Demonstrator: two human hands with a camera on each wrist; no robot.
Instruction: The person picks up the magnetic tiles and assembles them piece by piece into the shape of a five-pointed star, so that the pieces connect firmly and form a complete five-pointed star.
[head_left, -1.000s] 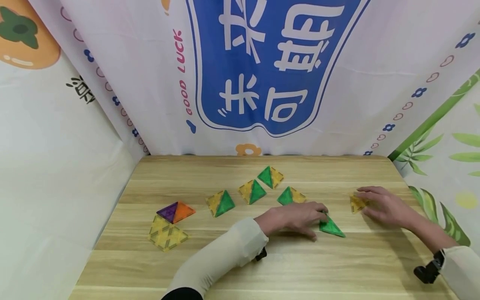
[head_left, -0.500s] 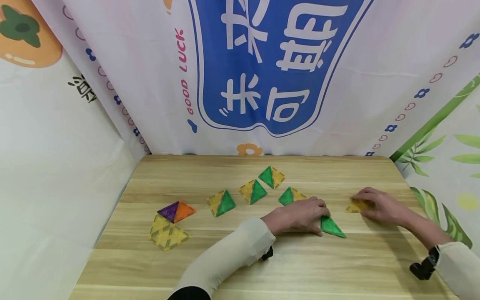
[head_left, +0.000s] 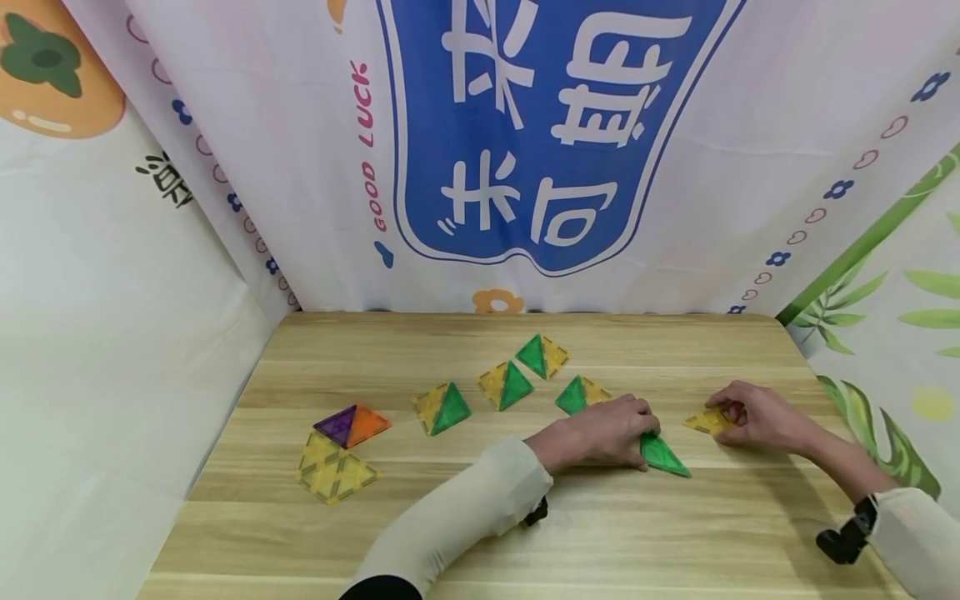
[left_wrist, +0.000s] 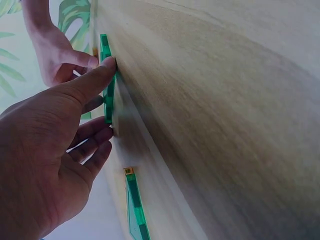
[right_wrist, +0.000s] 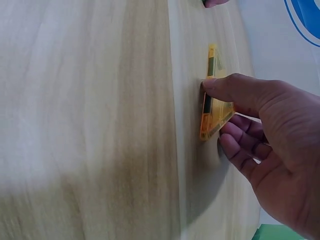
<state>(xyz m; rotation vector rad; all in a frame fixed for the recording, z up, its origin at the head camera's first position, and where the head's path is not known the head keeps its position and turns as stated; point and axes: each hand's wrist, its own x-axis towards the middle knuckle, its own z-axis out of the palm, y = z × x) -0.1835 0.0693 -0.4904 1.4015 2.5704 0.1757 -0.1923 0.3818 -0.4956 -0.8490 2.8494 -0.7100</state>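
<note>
My left hand (head_left: 596, 431) pinches a translucent green triangle tile (head_left: 664, 457) right of the table's middle. In the left wrist view the thumb lies along one edge of this green tile, with fingers behind it. Farther right, my right hand (head_left: 765, 419) holds a yellow triangle tile (head_left: 703, 422) between thumb and fingers, a corner pointing toward the green one. The right wrist view shows the thumb on the long edge of the yellow tile (right_wrist: 214, 102), close over the wood. A gap separates the two held tiles.
Several green-and-yellow tile pairs lie left of and behind my left hand, one pair (head_left: 572, 395) partly hidden by it. At far left, a purple triangle (head_left: 337, 425) and an orange triangle (head_left: 367, 426) sit against yellow tiles (head_left: 333, 475). A printed curtain (head_left: 322, 208) hangs behind the wooden table (head_left: 600, 533).
My right hand has drawn the yellow tile slightly left and turned it, its corner now facing left. My left hand has shifted a little to the right, its fingers closing on the green tile.
</note>
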